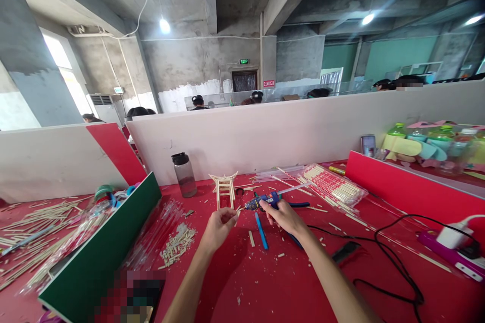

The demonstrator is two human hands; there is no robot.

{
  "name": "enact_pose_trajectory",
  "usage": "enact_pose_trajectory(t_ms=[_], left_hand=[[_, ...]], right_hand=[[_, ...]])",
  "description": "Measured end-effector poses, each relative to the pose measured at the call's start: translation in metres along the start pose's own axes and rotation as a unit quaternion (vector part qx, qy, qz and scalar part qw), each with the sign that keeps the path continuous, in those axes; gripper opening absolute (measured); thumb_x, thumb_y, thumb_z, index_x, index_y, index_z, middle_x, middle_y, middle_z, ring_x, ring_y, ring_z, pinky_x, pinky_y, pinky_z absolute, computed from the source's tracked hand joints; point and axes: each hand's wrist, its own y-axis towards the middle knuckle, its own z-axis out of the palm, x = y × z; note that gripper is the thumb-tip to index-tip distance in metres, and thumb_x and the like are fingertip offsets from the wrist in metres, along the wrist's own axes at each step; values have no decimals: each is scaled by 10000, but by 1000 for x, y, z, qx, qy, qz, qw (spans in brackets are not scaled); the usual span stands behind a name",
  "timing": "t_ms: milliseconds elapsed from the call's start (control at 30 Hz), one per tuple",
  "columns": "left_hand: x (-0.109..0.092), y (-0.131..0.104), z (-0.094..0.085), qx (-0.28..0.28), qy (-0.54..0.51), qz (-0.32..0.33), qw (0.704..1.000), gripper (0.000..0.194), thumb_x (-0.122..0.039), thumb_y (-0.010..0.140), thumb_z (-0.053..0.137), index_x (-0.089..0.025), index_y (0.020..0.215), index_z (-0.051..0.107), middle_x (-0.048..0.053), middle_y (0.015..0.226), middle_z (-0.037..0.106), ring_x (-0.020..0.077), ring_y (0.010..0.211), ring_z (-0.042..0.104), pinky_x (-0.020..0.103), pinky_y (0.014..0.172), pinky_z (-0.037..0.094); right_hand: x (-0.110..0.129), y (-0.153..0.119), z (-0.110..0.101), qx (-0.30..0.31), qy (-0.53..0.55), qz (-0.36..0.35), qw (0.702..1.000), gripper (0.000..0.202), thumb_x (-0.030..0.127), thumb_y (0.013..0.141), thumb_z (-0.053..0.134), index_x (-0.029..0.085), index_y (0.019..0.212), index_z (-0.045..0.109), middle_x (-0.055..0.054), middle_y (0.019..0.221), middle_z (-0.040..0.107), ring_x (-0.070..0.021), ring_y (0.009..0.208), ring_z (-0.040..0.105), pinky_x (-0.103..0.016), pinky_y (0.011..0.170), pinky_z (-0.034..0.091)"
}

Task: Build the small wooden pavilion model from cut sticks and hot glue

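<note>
My right hand (282, 216) is wrapped round a blue glue gun (270, 201), whose nozzle points left. A clear glue stick (295, 188) sticks out of its rear. Close to the nozzle tip, my left hand (223, 224) pinches a small pale wooden piece (238, 209). Just behind my left hand stands a small frame of wooden sticks (225, 189), shaped like a chair or ladder; its lower end is partly hidden by the hand. A blue pen-like tool (261, 231) lies on the red table below the gun.
A dark-lidded bottle (184, 175) stands back left, near a pile of short stick pieces (178, 246). Packed sticks (333, 185) lie back right. A black cable (394, 257) loops towards a purple power strip (450, 255). Green (102, 252) and red (409, 189) dividers flank the work area.
</note>
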Motion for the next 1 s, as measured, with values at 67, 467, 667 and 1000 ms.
enact_pose_trajectory(t_ms=[67, 467, 667, 1000], left_hand=[[0, 0, 1, -1, -6, -2, 1000, 359, -487, 783, 704, -131, 817, 681, -1, 639, 578, 123, 583, 484, 230, 568, 341], [0, 1, -3, -39, -77, -29, 996, 311, -428, 703, 800, -139, 766, 701, 26, 670, 652, 141, 624, 579, 230, 625, 423], [-7, 1, -1, -95, -239, -125, 958, 405, -433, 573, 890, -137, 727, 660, -16, 628, 637, 89, 571, 563, 184, 595, 427], [-7, 2, 1, -157, -375, -187, 894, 172, -268, 775, 776, -140, 780, 663, -5, 668, 671, 72, 551, 626, 167, 616, 522]], right_hand=[[0, 0, 0, -2, 1, -2, 1000, 588, 685, 885, 474, 192, 574, 548, -7, 498, 578, -131, 465, 544, -240, 513, 405], [0, -1, 0, 30, 53, -1, 998, 559, 679, 876, 494, 186, 625, 572, -19, 561, 616, -126, 492, 529, -223, 472, 384], [6, -4, 1, 70, 104, -57, 991, 494, 640, 884, 520, 177, 754, 635, -29, 694, 673, -118, 517, 508, -236, 510, 400], [-6, -3, 20, 2, 40, -79, 996, 483, 633, 887, 518, 192, 710, 604, -18, 659, 624, -136, 518, 525, -248, 508, 394]])
